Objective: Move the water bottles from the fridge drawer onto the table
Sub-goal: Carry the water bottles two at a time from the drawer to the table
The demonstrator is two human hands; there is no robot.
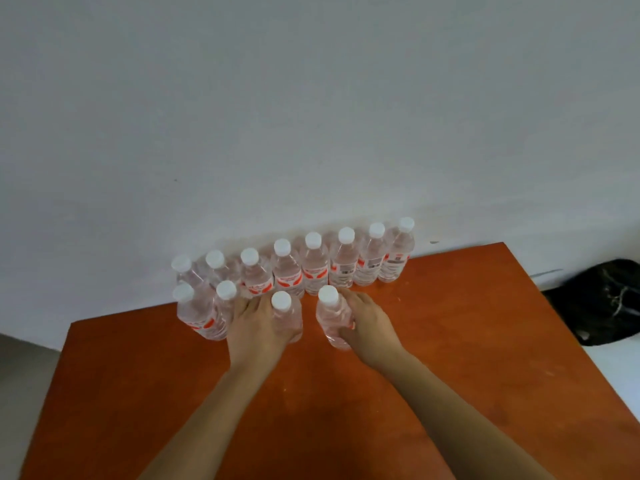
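Note:
Several clear water bottles with white caps and red labels stand upright on the orange-brown table (pixel 450 358). A back row (pixel 313 261) lines the wall. Two more bottles (pixel 199 313) stand in front at the left. My left hand (pixel 256 327) grips a bottle (pixel 285 311) standing on the table. My right hand (pixel 367 323) grips another bottle (pixel 332 317) just to its right, also upright on the table. The fridge drawer is out of view.
A white wall (pixel 311 116) rises directly behind the bottles. A black bag (pixel 606 299) lies on the floor past the table's right edge. The table's near half holds nothing but my forearms.

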